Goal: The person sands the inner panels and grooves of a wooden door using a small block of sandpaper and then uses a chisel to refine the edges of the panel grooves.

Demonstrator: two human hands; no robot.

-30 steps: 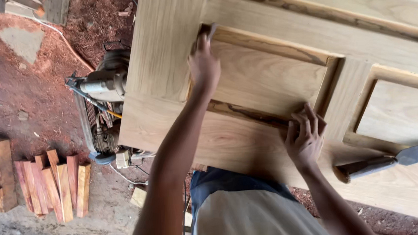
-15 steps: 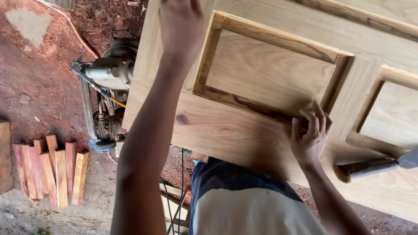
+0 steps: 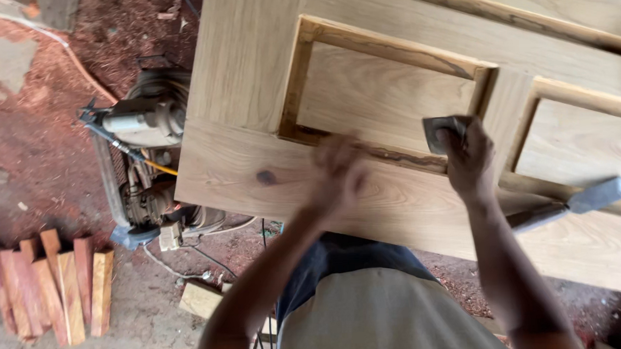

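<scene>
Red dirt floor [image 3: 25, 140] lies below the panelled wooden door [image 3: 249, 78]. On its recessed panel's lower edge, the right hand [image 3: 469, 159] grips a small grey sanding block [image 3: 441, 130], shifted up from the rail. The left hand [image 3: 339, 176], blurred, has dropped from the top corner; its grip is perhaps loose, I cannot tell. A chisel [image 3: 567, 207] rests rightward.

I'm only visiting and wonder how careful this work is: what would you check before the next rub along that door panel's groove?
1. Right hand has the small grey pad in its grip: ok.
2. Pad sits at the recessed panel's lower edge: ok.
3. Left hand steadying the wooden door: cannot tell, it is blurred.
4. Chisel lies flat on the door, apart from both hands: ok.
5. Door's support underneath: cannot tell, hidden.
</scene>
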